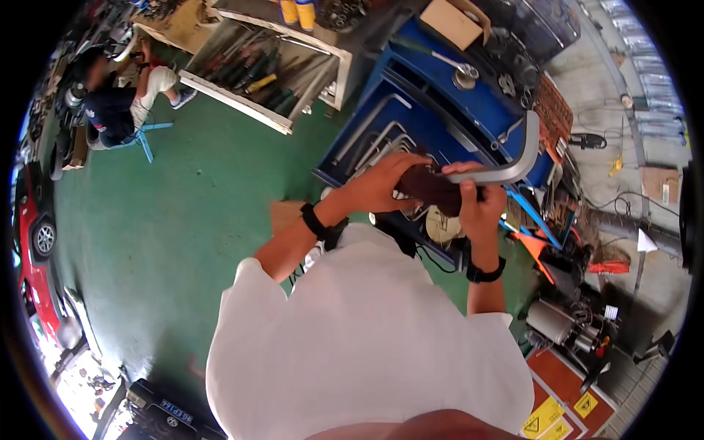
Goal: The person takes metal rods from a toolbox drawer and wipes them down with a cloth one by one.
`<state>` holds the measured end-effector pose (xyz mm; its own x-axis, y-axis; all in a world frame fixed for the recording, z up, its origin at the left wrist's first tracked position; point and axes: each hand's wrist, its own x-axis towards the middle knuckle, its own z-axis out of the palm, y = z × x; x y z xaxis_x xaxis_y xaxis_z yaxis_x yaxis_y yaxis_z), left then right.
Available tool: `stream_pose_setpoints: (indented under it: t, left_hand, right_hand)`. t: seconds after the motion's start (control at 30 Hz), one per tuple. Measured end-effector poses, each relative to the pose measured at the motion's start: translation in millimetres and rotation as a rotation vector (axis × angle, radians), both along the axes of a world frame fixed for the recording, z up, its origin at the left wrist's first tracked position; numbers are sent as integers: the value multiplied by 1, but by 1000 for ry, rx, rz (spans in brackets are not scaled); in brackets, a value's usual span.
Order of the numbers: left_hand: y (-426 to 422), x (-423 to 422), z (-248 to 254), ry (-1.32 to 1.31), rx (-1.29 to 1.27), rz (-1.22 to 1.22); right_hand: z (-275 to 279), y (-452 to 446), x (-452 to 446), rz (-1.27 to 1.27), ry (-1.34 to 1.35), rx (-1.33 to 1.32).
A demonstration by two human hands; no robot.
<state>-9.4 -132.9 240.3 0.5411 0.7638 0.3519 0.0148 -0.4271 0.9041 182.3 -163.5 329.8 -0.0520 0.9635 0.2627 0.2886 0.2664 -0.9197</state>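
A large grey L-shaped hex key (519, 158) is held up in front of me, its bent end pointing away. My right hand (482, 207) is closed around its straight part, thumb on top. A dark brown cloth (433, 188) is bunched at the key's near end, between my two hands. My left hand (383, 182) grips the cloth from the other side; whether it also touches the metal is hidden. Below my hands, an open blue drawer (345, 170) contains several more hex keys (381, 147) of different sizes.
On the blue tool cabinet (433, 70) lie a ratchet (463, 73) and a cardboard box (449, 23). Another open drawer (238, 108) holds files and screwdrivers. A person (117, 103) sits on a blue stool (150, 139) at far left. A red car (37, 249) stands beyond the green floor (169, 242).
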Motion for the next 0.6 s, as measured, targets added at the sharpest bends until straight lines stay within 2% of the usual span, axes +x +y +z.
stream_pose_setpoints:
  t: [0.03,0.1,0.13,0.2,0.27,0.37,0.43,0.5,0.6]
  left_hand:
    - [-3,-9,2,2,14,13]
    - [-8,-25,-1,39,-272,-12]
    - [-16,-27,-6,-45,-179,86]
    - [-31,-37,-10,-107,-188,141]
    - [-49,-49,-25,-197,-150,230]
    - [-81,-68,-18,-80,-153,395]
    - [-97,-79,-4,-67,-121,406]
    - [-112,-82,1,146,-115,473]
    - [-130,-72,12,153,-67,572]
  right_hand:
    - [2,1,-15,38,75,58]
    - [11,1,-34,82,-13,66]
    - [12,0,-45,111,9,71]
    - [17,5,-64,168,-46,111]
    - [14,2,-76,204,67,17]
    - [6,-3,-78,339,48,75]
    - [-6,-10,-83,402,170,187]
    - [2,-16,-79,481,142,265]
    - [5,-29,-79,511,260,304]
